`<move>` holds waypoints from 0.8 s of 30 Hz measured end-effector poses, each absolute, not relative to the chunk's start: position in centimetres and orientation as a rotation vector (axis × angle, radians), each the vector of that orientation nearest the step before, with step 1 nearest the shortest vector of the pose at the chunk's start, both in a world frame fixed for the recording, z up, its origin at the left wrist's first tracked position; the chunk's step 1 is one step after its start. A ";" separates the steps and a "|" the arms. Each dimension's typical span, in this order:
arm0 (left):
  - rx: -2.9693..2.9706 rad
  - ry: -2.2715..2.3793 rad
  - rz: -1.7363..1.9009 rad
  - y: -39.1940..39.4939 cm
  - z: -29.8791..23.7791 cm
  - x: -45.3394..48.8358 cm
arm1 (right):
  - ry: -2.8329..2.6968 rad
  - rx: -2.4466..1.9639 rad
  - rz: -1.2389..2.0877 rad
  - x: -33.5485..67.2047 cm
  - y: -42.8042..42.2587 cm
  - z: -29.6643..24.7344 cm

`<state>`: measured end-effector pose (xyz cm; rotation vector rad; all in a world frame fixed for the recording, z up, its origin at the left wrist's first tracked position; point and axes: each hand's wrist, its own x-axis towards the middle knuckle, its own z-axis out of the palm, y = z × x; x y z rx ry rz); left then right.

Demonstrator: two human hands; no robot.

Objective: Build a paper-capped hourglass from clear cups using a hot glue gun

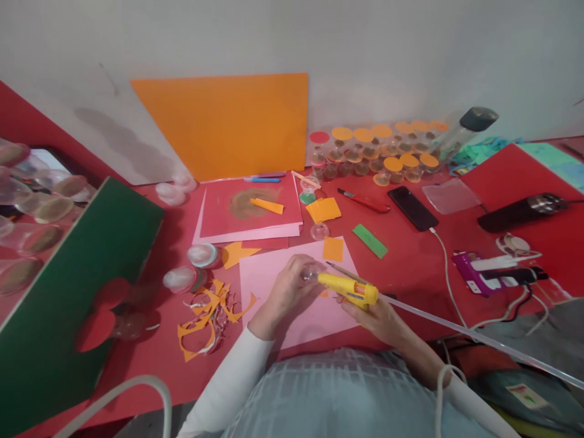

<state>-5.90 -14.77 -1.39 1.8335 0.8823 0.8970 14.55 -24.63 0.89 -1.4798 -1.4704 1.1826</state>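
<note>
My right hand [376, 313] is wrapped round the grip of a yellow glue gun [349, 289], whose nozzle points left. A long clear glue stick [460, 331] trails from the gun's back end toward the lower right. Pinched in my left hand [292, 286] is a small clear plastic piece [309, 272], right at the nozzle; whether the two touch I cannot tell. Both hands are above a pink paper sheet [262, 277]. A pencil [342, 269] lies just behind the gun, and an orange paper square [333, 249] rests on the sheet's far edge.
Orange paper scraps [198, 328] lie left of my hands, near two clear cups [182, 278]. Beyond are a red cutter knife [365, 201], a phone [413, 207] on a cable and rows of orange-topped cups [392, 164]. A green board [68, 292] stands left; a purple power strip [477, 280] sits right.
</note>
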 end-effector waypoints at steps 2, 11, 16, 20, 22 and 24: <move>1.820 0.909 0.903 -14.8 -1.6 -5.8 | -1.466 -1.487 1.156 14.5 -24.7 0.7; 1.770 0.950 0.895 -14.7 -1.5 -6.0 | -1.519 -1.482 1.101 14.8 -24.6 1.6; 1.762 0.948 0.885 -14.7 -1.3 -5.9 | -1.499 -1.476 1.129 14.8 -24.8 1.4; 1.764 0.957 0.932 -15.3 -1.3 -5.4 | -1.492 -1.479 1.164 14.7 -24.8 1.1; 1.753 0.945 0.948 -15.5 -1.3 -5.1 | -1.481 -1.484 1.192 14.7 -24.8 0.9; 1.735 0.936 0.941 -15.5 -1.3 -5.0 | -1.476 -1.489 1.203 14.7 -24.8 0.8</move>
